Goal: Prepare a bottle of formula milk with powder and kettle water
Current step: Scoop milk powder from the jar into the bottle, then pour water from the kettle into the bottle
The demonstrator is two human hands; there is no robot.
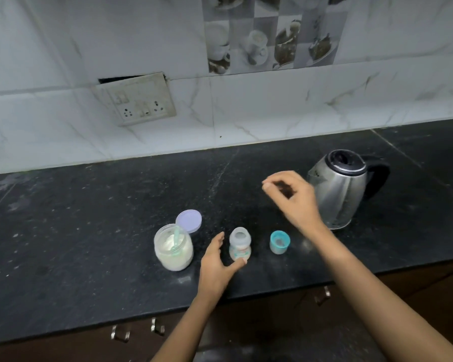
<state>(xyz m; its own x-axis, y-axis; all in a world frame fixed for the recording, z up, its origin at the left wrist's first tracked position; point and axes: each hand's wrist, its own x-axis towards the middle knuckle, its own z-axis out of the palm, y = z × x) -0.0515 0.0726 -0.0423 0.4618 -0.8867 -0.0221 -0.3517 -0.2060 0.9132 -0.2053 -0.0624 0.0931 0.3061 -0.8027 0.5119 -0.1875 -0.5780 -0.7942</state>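
At the front of the dark counter [89, 231], the left hand [217, 265] is open, its thumb tip just touching the base of the uncapped bottle [240, 246] and its fingers spread beside it — a brace, not a grip — while the right hand [293, 199] hangs empty above the counter with fingers loosely curled, near the kettle [338, 189]. The bottle is small, light and barely steadied, so a nudge could tip it. The powder jar [173, 248], open with a scoop [177, 237] inside, and the teat cap [279, 242] flank it closely — a careless reach might knock either, or kettle water miss the narrow mouth.
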